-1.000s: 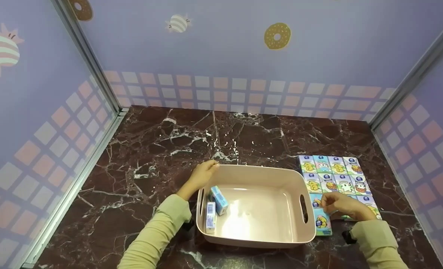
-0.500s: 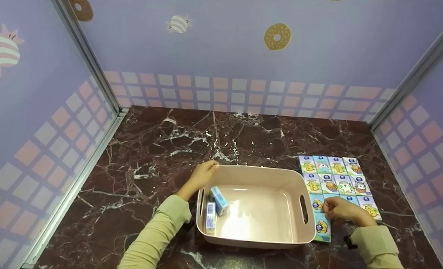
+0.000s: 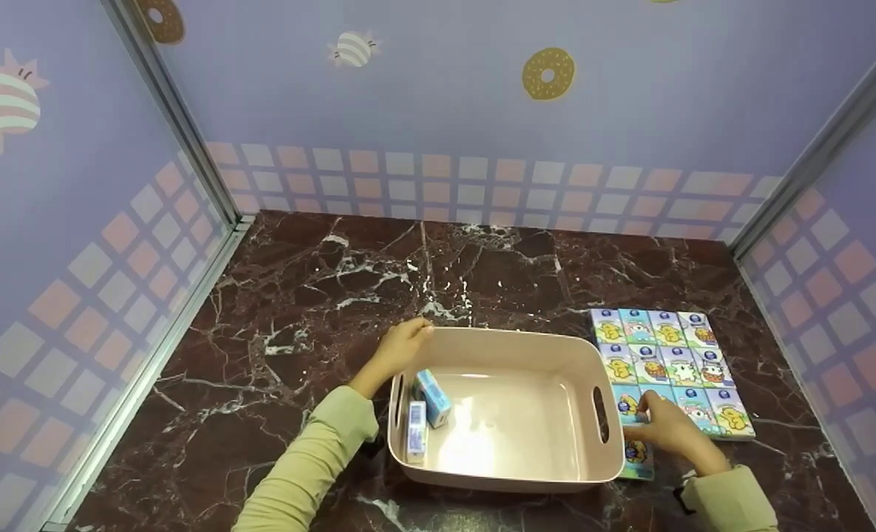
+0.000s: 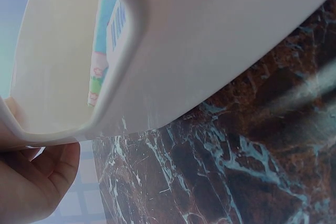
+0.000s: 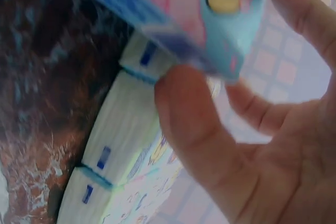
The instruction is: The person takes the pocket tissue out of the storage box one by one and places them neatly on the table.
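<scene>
A pale pink plastic storage bin (image 3: 519, 353) stands in the front middle in the head view. My left hand (image 3: 402, 346) grips its rim at the back left corner, thumb and fingers on either side. Two tissue packs lie inside at the left end: a blue pack (image 3: 432, 397) leaning and a white-and-purple pack (image 3: 417, 428). My right hand (image 3: 670, 428) reaches over a blue tissue pack (image 3: 636, 464) right of the bin. In the right wrist view its thumb and fingers are spread around a raised-looking blue pack (image 5: 215, 30), thumb tip at its lower edge.
Rows of cartoon-printed tissue packs (image 3: 652, 362) lie side by side at the right of the bin. The dark marbled surface (image 3: 319, 288) spreads left and behind. Purple walls (image 3: 438, 96) with donut and candy prints enclose three sides.
The blue pack at the front right has slid slightly toward me. My right hand has moved forward and down with its thumb now spread across that pack. My left hand stays on the bin.
</scene>
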Action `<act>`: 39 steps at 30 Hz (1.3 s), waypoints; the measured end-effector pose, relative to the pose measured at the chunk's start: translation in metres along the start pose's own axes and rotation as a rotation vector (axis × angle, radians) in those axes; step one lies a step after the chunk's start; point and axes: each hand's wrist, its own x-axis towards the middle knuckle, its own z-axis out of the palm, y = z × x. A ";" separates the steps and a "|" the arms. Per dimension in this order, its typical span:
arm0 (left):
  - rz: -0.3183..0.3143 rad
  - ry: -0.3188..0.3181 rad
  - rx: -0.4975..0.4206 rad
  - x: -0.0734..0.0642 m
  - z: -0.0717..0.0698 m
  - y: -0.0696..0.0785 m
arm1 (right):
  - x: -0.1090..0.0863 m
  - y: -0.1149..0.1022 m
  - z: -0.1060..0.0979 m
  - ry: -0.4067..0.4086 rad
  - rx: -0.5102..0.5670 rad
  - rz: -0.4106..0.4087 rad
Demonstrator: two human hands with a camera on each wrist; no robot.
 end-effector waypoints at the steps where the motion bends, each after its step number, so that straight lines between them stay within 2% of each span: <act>1: 0.000 -0.002 -0.003 0.000 0.000 0.001 | -0.002 -0.002 0.003 0.025 -0.037 0.004; 5: -0.005 0.003 -0.008 -0.001 0.000 0.001 | -0.006 -0.010 0.015 0.078 -0.132 0.027; 10: -0.006 0.006 -0.001 -0.001 0.001 0.001 | -0.008 -0.015 0.021 0.078 -0.182 0.049; 20: -0.016 0.003 -0.004 -0.002 -0.001 0.002 | -0.008 -0.016 0.017 0.006 -0.183 0.076; 30: -0.003 -0.004 -0.007 -0.001 0.000 0.002 | -0.008 -0.010 0.022 0.099 -0.210 0.058; 39: 0.001 0.005 -0.016 -0.001 0.000 0.001 | -0.005 -0.008 0.021 0.109 -0.173 0.078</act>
